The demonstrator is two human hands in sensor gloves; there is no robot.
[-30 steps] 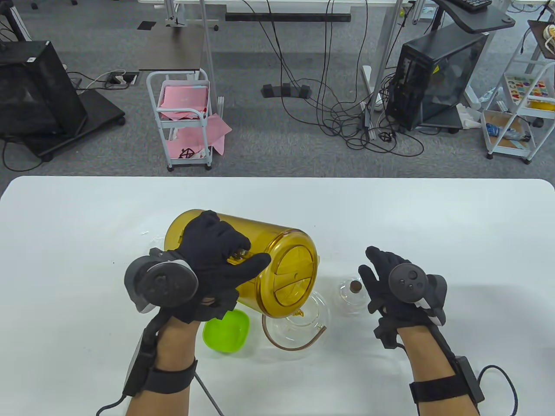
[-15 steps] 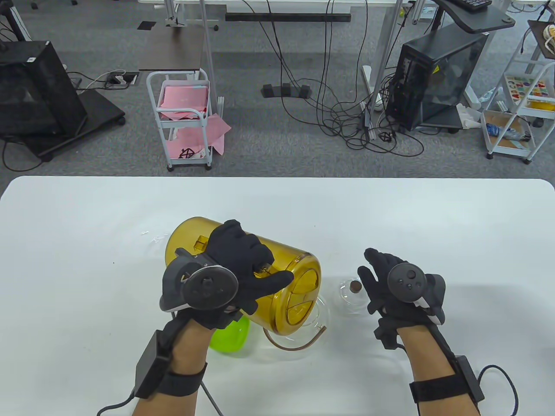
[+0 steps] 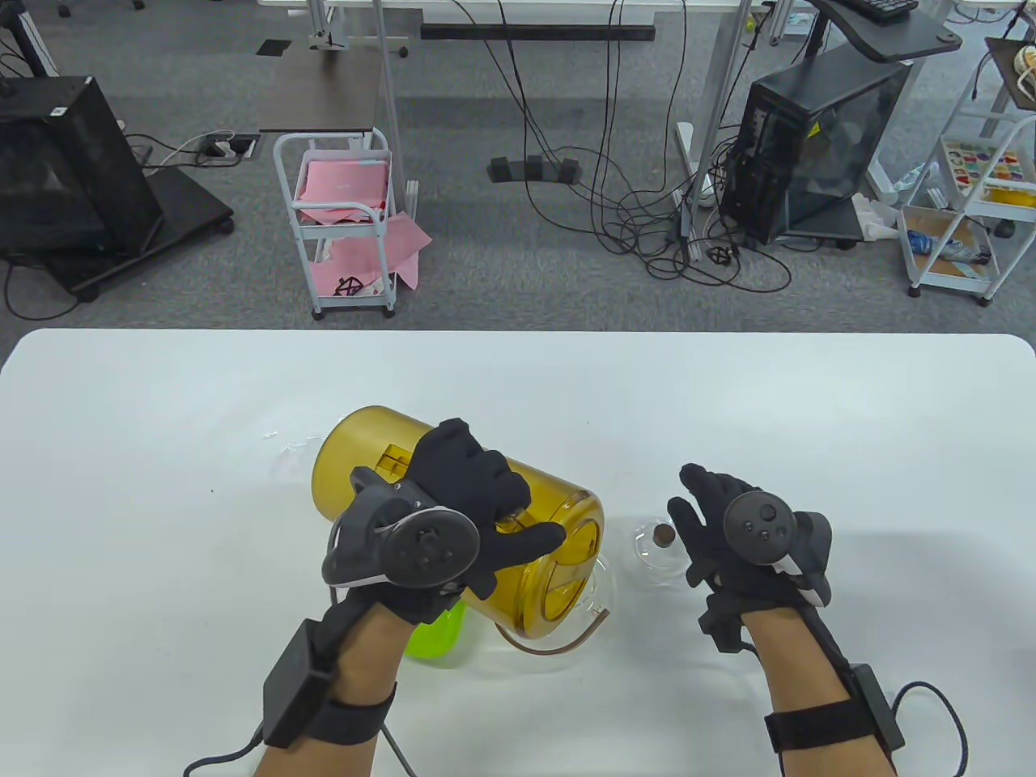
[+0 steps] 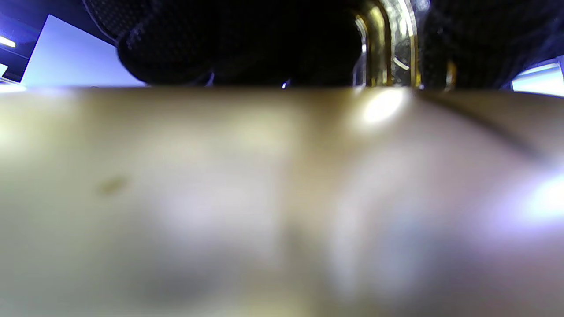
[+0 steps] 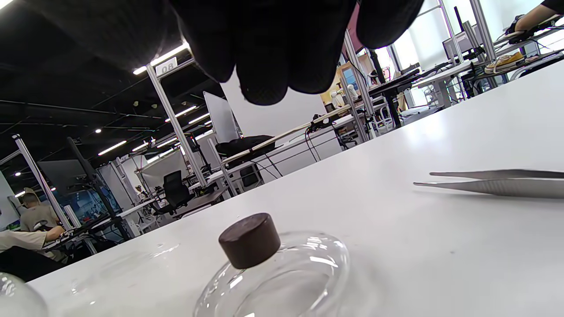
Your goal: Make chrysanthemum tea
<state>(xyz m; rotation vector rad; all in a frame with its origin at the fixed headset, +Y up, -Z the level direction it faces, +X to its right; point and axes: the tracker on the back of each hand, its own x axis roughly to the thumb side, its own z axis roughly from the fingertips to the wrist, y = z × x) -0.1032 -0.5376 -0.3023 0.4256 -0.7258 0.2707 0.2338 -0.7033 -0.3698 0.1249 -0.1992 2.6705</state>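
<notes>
My left hand (image 3: 473,498) grips the handle of an amber plastic pitcher (image 3: 360,453), which is held tilted, its lidded mouth pointing down over the glass teapot (image 3: 566,643). In the left wrist view the pitcher's wall (image 4: 264,198) fills the frame, with my gloved fingers (image 4: 238,44) curled round the handle (image 4: 390,48). My right hand (image 3: 712,526) rests open on the table beside the glass lid (image 3: 647,558) with a brown knob (image 5: 250,240). Whether water flows cannot be told.
A green bowl (image 3: 433,639) sits half hidden under my left wrist, close to the teapot. Metal tweezers (image 5: 498,182) lie on the white table (image 3: 809,405) to the right of the lid. A small clear glass piece (image 3: 291,445) lies behind the pitcher.
My left hand has swung right and toward me with the pitcher, tipping its mouth further down over the teapot and covering more of the green bowl. The right hand has stayed put.
</notes>
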